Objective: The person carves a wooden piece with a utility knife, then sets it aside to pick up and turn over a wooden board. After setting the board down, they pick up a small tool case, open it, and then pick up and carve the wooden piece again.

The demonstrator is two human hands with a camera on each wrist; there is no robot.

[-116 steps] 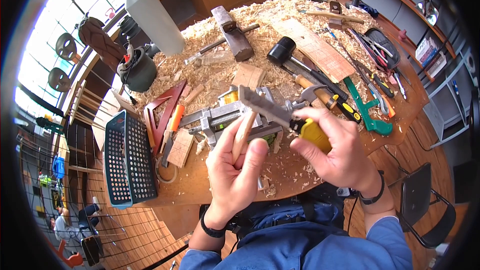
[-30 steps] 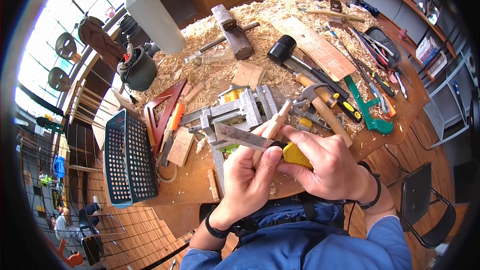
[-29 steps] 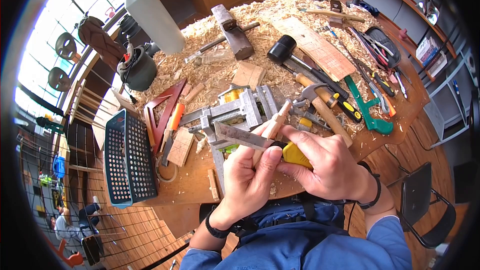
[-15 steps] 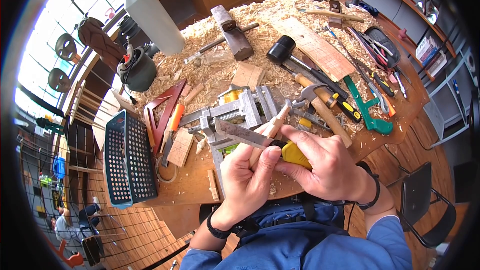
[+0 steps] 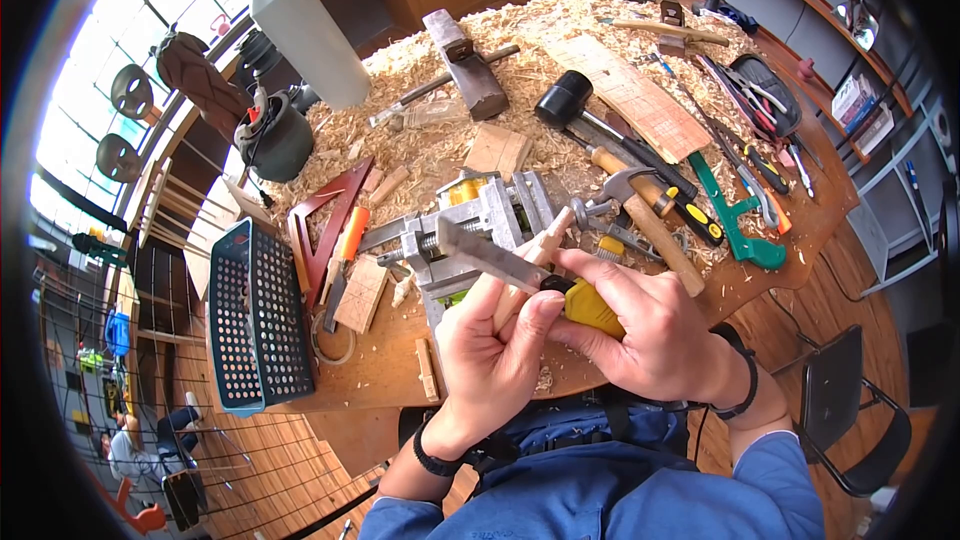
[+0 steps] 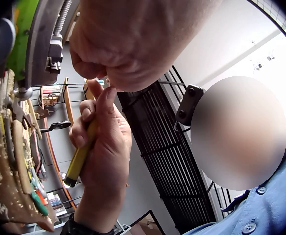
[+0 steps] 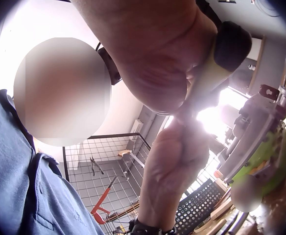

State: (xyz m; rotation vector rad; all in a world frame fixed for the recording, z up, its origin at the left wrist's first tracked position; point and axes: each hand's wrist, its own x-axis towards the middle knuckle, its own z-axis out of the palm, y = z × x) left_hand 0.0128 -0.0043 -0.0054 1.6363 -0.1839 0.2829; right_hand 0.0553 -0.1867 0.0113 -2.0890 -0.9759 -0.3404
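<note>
In the head view my left hand (image 5: 490, 355) grips a slim wooden stick (image 5: 545, 245), carved to a narrower tip that slants up and right. My right hand (image 5: 655, 325) holds a chisel by its yellow handle (image 5: 595, 310). The flat steel blade (image 5: 492, 258) crosses the stick and points up and left. My left thumb presses near the blade's black collar. In the left wrist view the right hand (image 6: 106, 139) curls round the yellow handle. The right wrist view shows that handle (image 7: 209, 76) under the right palm; the blade is hidden there.
Beyond the hands a metal vise (image 5: 495, 218) stands on the bench, with a claw hammer (image 5: 655, 230) to its right. A perforated basket (image 5: 235, 330) sits at the left edge. An orange-handled knife (image 5: 352, 235), a black mallet (image 5: 565, 98) and a green-handled saw (image 5: 750, 245) lie around, among shavings.
Since the oldest frame both hands have come together, the stick has tilted right and the left thumb has reached the chisel. In the last half second the blade tip has lifted slightly.
</note>
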